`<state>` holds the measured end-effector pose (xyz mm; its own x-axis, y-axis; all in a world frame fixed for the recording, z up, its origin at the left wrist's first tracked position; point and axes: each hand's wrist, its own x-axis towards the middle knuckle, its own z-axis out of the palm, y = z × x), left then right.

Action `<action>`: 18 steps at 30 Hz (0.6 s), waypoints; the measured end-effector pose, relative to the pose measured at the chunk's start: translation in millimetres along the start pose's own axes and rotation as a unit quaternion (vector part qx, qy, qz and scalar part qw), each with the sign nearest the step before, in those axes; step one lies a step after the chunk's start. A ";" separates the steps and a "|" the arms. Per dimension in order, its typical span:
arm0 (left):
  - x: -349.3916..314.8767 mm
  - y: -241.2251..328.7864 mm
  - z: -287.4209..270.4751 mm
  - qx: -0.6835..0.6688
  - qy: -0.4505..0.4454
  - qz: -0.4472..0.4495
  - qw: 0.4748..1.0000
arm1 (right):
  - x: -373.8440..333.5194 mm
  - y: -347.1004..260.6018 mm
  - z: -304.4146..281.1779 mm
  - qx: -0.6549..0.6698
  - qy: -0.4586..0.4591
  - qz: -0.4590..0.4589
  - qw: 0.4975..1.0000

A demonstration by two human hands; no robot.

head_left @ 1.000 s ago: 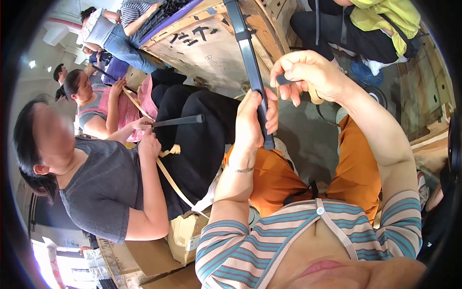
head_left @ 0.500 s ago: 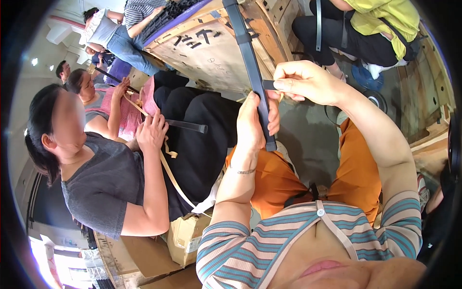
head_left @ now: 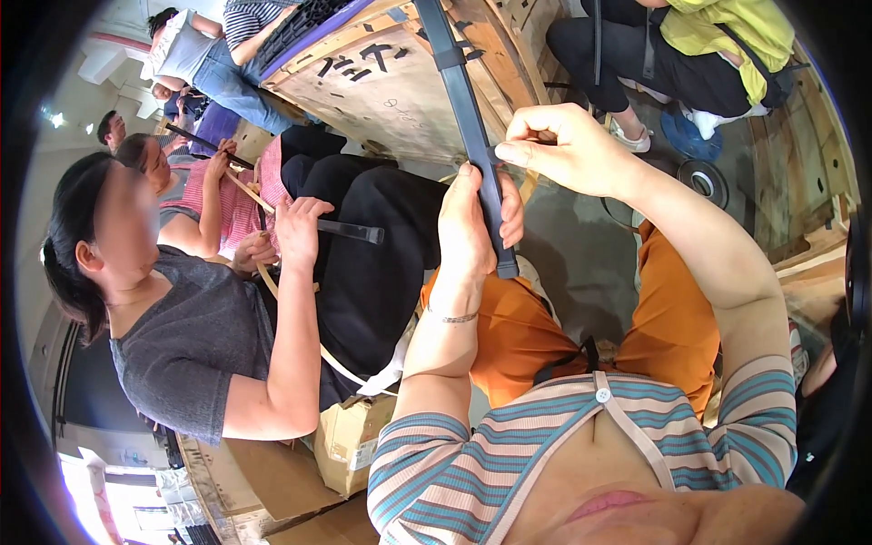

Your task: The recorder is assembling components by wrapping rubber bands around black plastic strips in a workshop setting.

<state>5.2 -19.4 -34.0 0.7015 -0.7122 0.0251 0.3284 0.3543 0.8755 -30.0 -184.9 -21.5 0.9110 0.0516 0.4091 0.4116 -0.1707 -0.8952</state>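
Note:
A long, flat dark bar (head_left: 466,113) runs from the top edge down towards my lap. My left hand (head_left: 468,222) is wrapped round its lower part, with the thumb along the near side. The squared lower end sticks out below my palm. A dark band circles the bar further up. At the bar's right edge, my right hand (head_left: 572,150) pinches a short black tape strip (head_left: 495,156) between thumb and forefinger. Part of a pale tan strip (head_left: 529,184) shows just right of my left fingers.
On the left, a seated co-worker in a dark grey shirt holds a black strip (head_left: 350,231) with tan backing. A wooden crate (head_left: 363,100) stands ahead. Black rolls (head_left: 703,184) lie on the floor to the right. A cardboard box (head_left: 350,445) sits lower left.
The black tape reaching out from the bar has become shorter, and my right fingertips have come in close to the bar's edge. My left hand keeps its hold.

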 end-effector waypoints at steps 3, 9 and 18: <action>-0.9 2.1 2.1 0.000 0.001 -0.001 1.000 | 0.7 0.0 2.2 0.023 0.013 -0.022 0.999; 1.2 2.3 3.9 0.001 -0.001 0.001 1.000 | 2.8 3.8 1.1 0.019 0.019 -0.009 1.000; 3.8 4.7 13.7 0.027 0.050 0.002 0.998 | 5.3 1.4 2.8 0.036 0.032 0.017 0.999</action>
<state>0.7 -28.6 -23.1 0.7629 -0.6463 -0.0170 0.2923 0.3213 0.9007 -24.4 -182.1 -21.1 0.9221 -0.0174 0.3865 0.3830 -0.1007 -0.9182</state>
